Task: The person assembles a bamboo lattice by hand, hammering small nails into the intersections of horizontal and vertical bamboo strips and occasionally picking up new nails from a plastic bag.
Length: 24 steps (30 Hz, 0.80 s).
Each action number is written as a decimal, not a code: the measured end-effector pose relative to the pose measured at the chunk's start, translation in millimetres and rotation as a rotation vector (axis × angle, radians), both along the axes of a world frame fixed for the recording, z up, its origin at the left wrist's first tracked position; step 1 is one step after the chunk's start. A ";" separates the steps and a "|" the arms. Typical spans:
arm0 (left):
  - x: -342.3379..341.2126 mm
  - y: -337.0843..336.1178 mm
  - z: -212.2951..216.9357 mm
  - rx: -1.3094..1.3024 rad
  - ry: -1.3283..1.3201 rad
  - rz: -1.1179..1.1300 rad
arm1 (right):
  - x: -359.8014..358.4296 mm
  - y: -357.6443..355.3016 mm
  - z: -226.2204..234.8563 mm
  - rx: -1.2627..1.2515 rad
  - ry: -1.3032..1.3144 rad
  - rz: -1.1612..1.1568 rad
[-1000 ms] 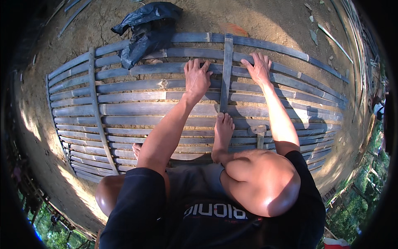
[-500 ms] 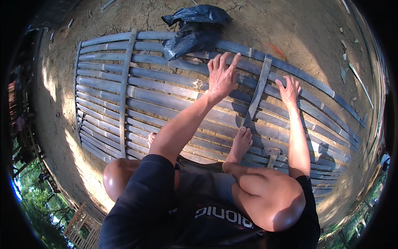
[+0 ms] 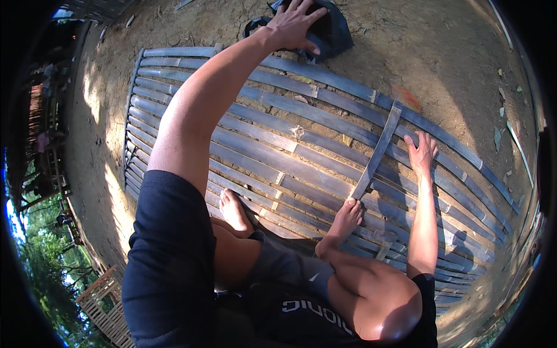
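Note:
My left hand [image 3: 295, 26] is stretched far forward, fingers spread, at a crumpled black plastic bag [image 3: 336, 36]. Whether its fingertips touch the plastic I cannot tell. The bag lies at the far edge of a panel of long grey bamboo slats [image 3: 255, 130] flat on the ground. My right hand [image 3: 422, 153] is on the right part of the panel, fingers apart and holding nothing, just right of a flat crosspiece [image 3: 378, 149] that lies across the slats. My left arm covers much of the panel's left part.
My bare feet [image 3: 349, 217] are on the slats. Cracked brown earth [image 3: 441, 64] with scattered leaves surrounds the panel. A thin pale stick [image 3: 514, 142] lies at the right. At the lower left stands a woven lattice panel [image 3: 103, 298], with greenery beyond.
My left hand has moved forward from above the slats to the black bag. My right hand remains on the right part of the panel. The view has shifted a little.

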<state>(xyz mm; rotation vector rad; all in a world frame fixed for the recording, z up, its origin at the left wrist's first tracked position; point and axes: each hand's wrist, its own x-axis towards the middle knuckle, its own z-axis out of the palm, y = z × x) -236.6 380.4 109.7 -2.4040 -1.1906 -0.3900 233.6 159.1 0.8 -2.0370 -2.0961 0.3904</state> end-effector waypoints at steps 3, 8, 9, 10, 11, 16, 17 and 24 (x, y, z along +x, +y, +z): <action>1.6 -2.2 -3.6 -0.333 0.190 0.140 | 2.2 3.6 2.1 0.014 -0.006 0.010; 17.7 -7.4 6.2 -0.375 -0.166 0.423 | -5.7 5.9 5.1 0.024 -0.003 0.021; 32.0 -16.9 -2.2 -0.217 -0.397 0.420 | -6.7 7.2 3.1 0.024 0.002 0.011; 52.7 -34.1 -3.0 -0.089 -0.574 0.317 | -4.4 7.5 0.9 0.026 -0.018 -0.003; 74.1 -53.6 -2.7 -0.095 -0.694 0.263 | -0.8 6.2 -0.5 0.025 -0.043 -0.018; 131.5 -182.8 -43.6 -0.335 -0.827 0.033 | 0.1 3.5 -0.8 0.091 -0.095 0.014; 135.3 -204.2 -56.3 -0.443 -0.808 0.008 | -1.9 4.3 -2.2 0.105 -0.094 0.018; 119.3 -264.7 -101.5 -0.621 -0.628 0.097 | -8.8 -9.9 -1.5 0.255 0.174 -0.001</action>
